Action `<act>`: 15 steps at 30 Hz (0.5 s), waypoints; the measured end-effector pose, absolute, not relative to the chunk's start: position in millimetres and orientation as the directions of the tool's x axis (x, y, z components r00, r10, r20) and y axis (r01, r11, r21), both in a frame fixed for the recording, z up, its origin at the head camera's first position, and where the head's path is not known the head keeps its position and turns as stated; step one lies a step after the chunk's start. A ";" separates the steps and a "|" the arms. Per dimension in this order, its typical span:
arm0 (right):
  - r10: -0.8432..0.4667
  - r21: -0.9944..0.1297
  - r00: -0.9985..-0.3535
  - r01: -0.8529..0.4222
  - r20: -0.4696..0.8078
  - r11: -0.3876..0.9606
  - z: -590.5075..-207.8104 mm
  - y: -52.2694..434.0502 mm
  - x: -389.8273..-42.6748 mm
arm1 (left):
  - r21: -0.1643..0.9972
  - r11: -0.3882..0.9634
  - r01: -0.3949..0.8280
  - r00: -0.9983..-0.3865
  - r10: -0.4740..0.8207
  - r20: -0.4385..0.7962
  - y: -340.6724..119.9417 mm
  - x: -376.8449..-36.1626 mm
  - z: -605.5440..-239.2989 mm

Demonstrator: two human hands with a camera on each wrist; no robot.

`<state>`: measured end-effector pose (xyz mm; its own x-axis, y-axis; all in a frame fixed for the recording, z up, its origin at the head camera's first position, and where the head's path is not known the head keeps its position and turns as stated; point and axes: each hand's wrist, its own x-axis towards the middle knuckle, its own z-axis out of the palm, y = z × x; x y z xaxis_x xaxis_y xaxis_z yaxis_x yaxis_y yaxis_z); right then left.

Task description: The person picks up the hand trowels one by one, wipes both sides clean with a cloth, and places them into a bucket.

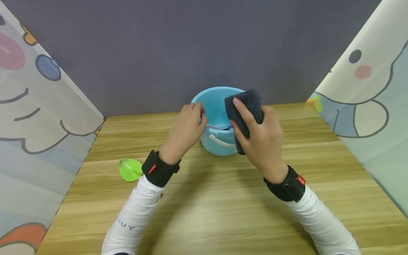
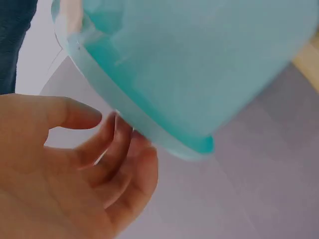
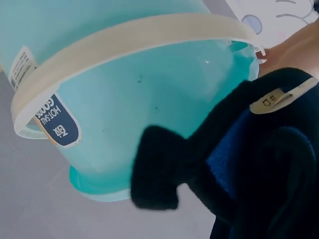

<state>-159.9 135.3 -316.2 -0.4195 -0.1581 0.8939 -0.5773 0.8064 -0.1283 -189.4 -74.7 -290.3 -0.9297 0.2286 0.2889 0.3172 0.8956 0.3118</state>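
A light-blue bucket (image 1: 220, 143) with a white handle (image 3: 149, 35) stands at the far side of the table; a purple and dark blue edge shows inside it. My right hand (image 1: 264, 138) grips a folded dark navy cloth (image 1: 250, 104), thumb and fingers around it, over the bucket's right side. In the right wrist view the cloth (image 3: 159, 169) hangs in front of the bucket and carries a small pale label (image 3: 269, 102). At the left rim is my left hand (image 1: 188, 124), fingers loosely bent. Its fingertips (image 2: 122, 122) are right at the rim, with the thumb apart.
A green leaf-shaped scoop (image 1: 130, 170) lies on the wooden table (image 1: 229, 212), beside my left wrist. Behind the bucket rises a grey panel (image 1: 178, 53). Cartoon-printed sheets (image 1: 373, 117) flank the table on both sides.
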 end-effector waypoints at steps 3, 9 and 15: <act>-0.160 -0.125 -0.417 -0.578 0.895 0.806 -315.6 135.9 -159.7 | 0.292 0.902 0.317 -0.907 0.198 0.370 -93.1 -172.8 -300.3; -0.163 -0.122 -0.414 -0.580 0.896 0.805 -316.3 135.6 -157.8 | 0.185 0.964 0.192 -0.889 0.091 0.450 -152.0 -132.0 -336.2; -0.193 -0.097 -0.410 -0.589 0.891 0.802 -318.8 134.9 -156.2 | 0.103 0.993 0.058 -0.923 0.014 0.384 -207.7 -93.4 -380.0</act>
<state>-156.2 134.9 -318.8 -0.4100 -0.1928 0.8915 -0.5889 0.8023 -0.0974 -93.4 -207.7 -380.0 -0.9234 0.0140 0.3837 0.0577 0.9931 0.1025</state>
